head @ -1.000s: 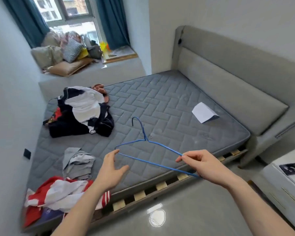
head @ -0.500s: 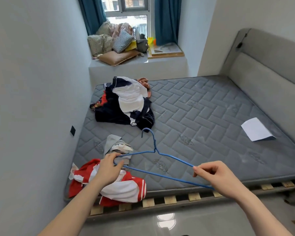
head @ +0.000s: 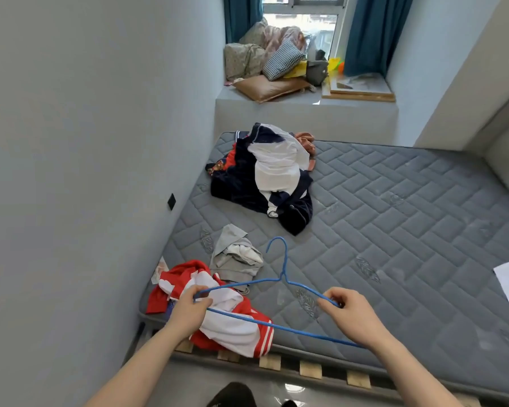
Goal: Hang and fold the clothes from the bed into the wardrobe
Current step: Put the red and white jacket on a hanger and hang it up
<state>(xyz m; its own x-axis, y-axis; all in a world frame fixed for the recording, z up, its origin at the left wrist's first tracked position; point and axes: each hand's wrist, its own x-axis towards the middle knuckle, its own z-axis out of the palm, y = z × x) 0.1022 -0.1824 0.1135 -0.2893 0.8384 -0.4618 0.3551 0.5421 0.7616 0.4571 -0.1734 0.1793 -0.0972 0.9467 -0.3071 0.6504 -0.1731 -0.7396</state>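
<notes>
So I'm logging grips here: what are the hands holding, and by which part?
A blue wire hanger: the left hand grips its left shoulder end, the right hand its right shoulder end.

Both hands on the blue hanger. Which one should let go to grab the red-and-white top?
Left hand, probably: it grips the hanger end directly over the red-and-white top. The right hand is farther off and can keep holding the hanger.

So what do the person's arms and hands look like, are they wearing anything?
Both forearms are bare, with no sleeves showing. The left hand and right hand wear no gloves, and no rings, watch or bracelets can be seen. The fingers are bare too.
</notes>
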